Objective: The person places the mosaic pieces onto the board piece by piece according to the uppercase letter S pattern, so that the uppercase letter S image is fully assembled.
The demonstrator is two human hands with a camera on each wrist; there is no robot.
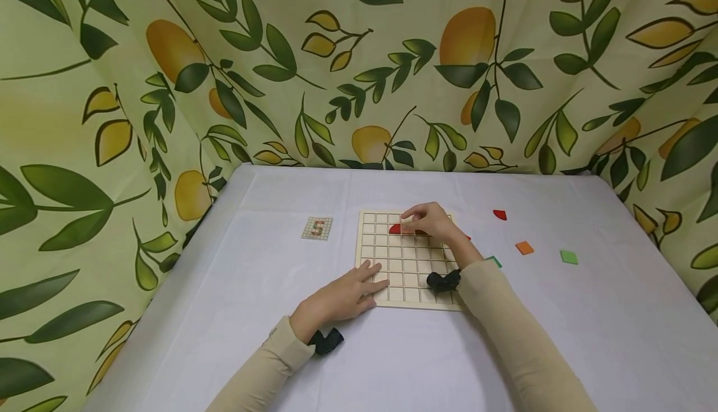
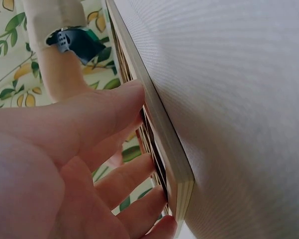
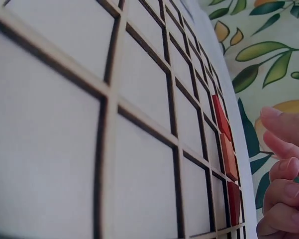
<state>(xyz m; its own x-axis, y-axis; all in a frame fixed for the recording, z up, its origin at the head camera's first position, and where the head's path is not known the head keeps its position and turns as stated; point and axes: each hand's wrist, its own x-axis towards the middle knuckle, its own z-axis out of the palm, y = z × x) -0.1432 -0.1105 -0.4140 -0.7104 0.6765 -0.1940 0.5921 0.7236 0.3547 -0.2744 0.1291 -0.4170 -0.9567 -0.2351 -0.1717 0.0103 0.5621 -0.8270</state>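
A wooden grid board point(image 1: 367, 304) lies on the table. My left hand point(image 1: 342, 293) rests on its near left corner area with fingers spread; the left wrist view shows the thumb point(image 2: 124, 102) against the board's edge. Over the far rows is my right hand point(image 1: 432, 222), thumb and index finger extended, the other fingers loosely bent. Nothing shows between its fingertips in the right wrist view. Close by them, a red rounded piece point(image 3: 221, 118), an orange piece point(image 3: 229, 157) and a darker red piece point(image 3: 234, 201) sit in adjoining cells. In the head view the hand partly covers this row.
Left of the board lies a small pattern card point(image 1: 316, 228). On the right are a red quarter-round piece point(image 1: 500, 215), an orange square point(image 1: 524, 248), a green square point(image 1: 569, 257) and a green piece point(image 1: 495, 262) partly behind the right sleeve. A patterned curtain point(image 1: 370, 88) stands behind the table.
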